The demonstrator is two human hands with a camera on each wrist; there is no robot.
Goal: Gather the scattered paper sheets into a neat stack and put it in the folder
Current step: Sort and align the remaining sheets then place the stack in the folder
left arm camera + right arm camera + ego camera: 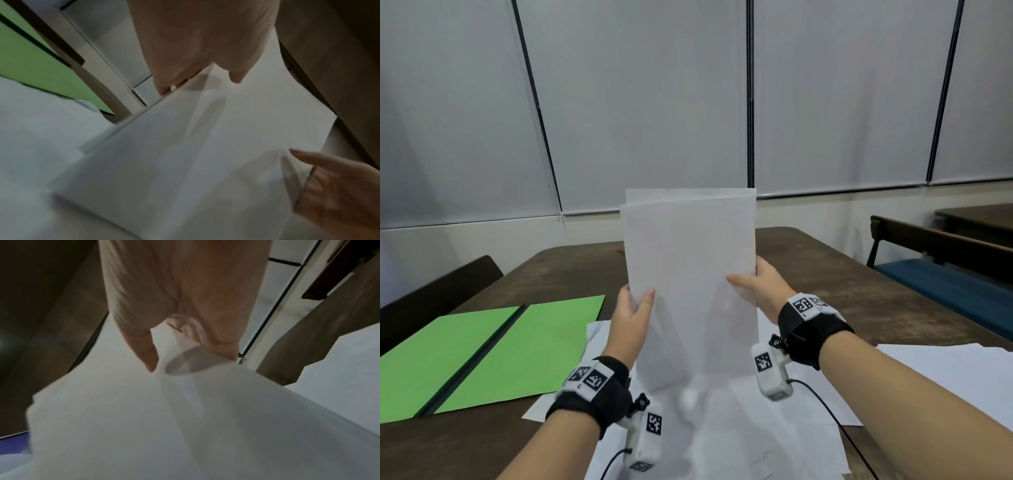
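The left hand (197, 40) pinches one edge of the white paper stack (195, 154), thumb on its near face. The right hand (337, 186) grips the opposite edge. The green folder (41, 65) lies beyond.

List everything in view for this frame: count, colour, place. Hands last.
held paper stack: one bundle, sheet count unclear, white, upright above the table centre, top edges uneven
loose paper sheets: several, white, lying overlapped on the table under the held stack
more paper sheets: count unclear, white, on the table at the right edge
folder: one, green, lying open flat on the table's left side
table: one, dark brown wood
bench: one, dark frame, blue seat, far right
wall panels: several, grey, behind the table
left hand: grips the stack's left edge
right hand: grips the stack's right edge
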